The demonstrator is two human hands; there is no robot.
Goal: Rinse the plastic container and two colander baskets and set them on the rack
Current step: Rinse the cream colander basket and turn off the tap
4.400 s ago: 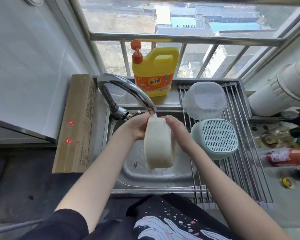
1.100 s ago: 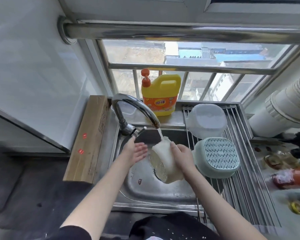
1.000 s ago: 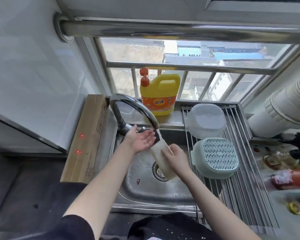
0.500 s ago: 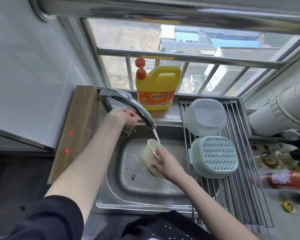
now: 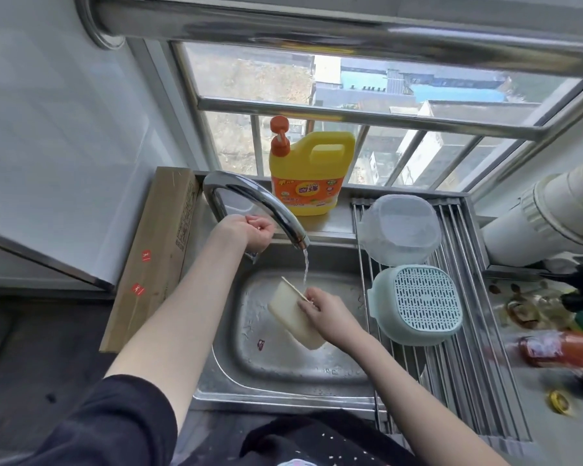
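Cream plastic colander basket (image 5: 295,317), held on edge over the sink (image 5: 283,364): our right hand (image 5: 327,316) keeps it in a pinching grip at the rim, fingers curled over the edge, so the thin stream from the faucet (image 5: 260,203) lands near the rim and runs down its wall. Our left hand (image 5: 254,230) reaches behind the spout with fingers curled on what appears to be the faucet lever; we judge it is there to control the flow, though the lever itself is mostly hidden. On the roll-up drying rack (image 5: 468,348) beside the basin, the clear plastic container (image 5: 401,228) and the green colander basket (image 5: 418,302) lie upside down, presumably to drain. Behind the faucet stands a yellow detergent jug (image 5: 310,176). Only the cream basket remains off the rack.
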